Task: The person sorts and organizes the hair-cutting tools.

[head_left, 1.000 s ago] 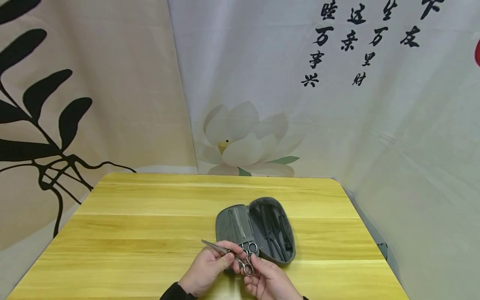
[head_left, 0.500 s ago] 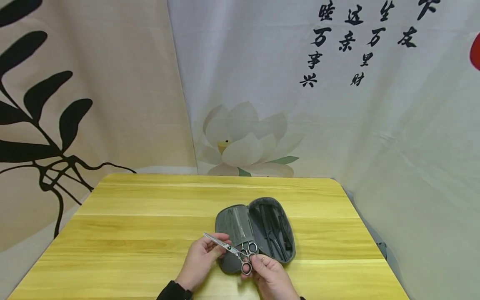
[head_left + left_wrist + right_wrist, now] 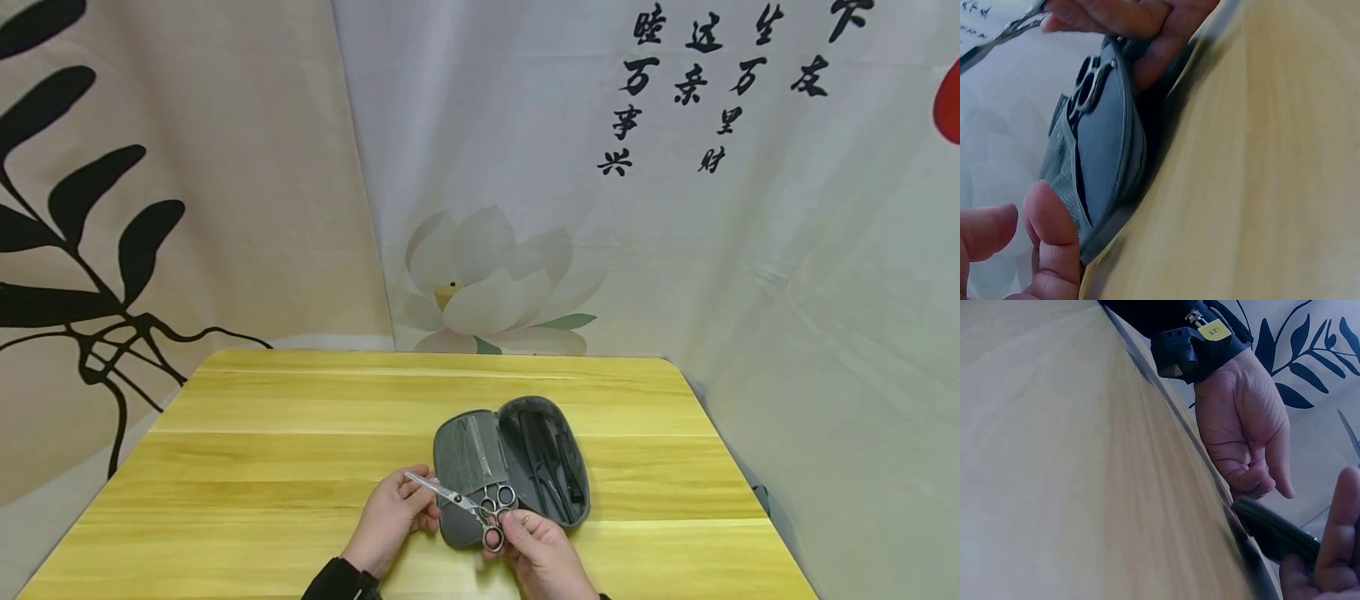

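In the head view my right hand pinches a pair of silver scissors by the finger rings, blades pointing up and left. Beside the blade tips is my left hand, which holds nothing. The left wrist view shows its thumb and finger apart, clear of the scissors higher up. Beneath the scissors lies an unfolded grey zip case. A second pair of scissors sits in its left pocket, rings sticking out. The blades in that pocket are partly hidden.
The case's right half holds a black comb-like piece and other dark tools. All of it rests on a yellow wood-grain table. Behind stands a printed cloth backdrop.
The left hand has let go of the scissors and moved left, away from the blades. The right hand has kept its hold, and the scissors have turned to show their flat side.
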Demonstrator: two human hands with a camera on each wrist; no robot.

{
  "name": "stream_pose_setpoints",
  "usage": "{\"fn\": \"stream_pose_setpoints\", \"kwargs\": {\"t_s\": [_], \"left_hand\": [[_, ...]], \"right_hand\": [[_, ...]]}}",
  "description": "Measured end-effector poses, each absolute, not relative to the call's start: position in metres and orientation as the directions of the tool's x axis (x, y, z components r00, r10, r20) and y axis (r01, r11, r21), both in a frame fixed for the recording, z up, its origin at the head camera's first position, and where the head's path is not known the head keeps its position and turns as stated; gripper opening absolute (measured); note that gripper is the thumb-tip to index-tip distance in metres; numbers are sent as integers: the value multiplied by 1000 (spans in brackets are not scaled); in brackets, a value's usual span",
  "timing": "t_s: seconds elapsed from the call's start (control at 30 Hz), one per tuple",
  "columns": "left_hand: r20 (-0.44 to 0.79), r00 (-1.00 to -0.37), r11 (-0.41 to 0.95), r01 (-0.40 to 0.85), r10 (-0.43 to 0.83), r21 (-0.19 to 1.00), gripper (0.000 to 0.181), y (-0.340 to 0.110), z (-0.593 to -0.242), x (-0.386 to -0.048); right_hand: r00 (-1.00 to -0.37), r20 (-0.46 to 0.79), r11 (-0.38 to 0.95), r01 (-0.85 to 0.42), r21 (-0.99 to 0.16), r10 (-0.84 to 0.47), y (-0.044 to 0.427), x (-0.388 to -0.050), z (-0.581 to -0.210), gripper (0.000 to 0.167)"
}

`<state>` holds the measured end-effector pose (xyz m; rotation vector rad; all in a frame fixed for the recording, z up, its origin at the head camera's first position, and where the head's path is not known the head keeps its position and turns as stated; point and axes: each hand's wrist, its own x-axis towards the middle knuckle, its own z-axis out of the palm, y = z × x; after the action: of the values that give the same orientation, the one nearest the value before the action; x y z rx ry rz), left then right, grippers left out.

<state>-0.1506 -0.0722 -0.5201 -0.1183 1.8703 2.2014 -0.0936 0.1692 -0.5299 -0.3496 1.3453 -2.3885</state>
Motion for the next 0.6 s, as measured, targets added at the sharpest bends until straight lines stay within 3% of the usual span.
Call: {"fn": "stream_pose_setpoints", "kwargs": {"t_s": [0.33, 0.53, 0.6], "left_hand": [[-225, -928, -137, -275, 296, 952, 64, -77, -528, -160], [-222, -906, -120, -281, 360, 952, 21, -76, -528, -161], [-219, -900, -121, -283, 377, 952, 18, -76, -529, -161]], "right_hand": [[-894, 56, -473, 182, -862, -445, 169, -93, -529, 30], [-886, 85, -483, 166, -860, -455, 168, -92, -528, 30], [-885, 89, -483, 162, -860, -457, 167, -92, -528, 30]]}}
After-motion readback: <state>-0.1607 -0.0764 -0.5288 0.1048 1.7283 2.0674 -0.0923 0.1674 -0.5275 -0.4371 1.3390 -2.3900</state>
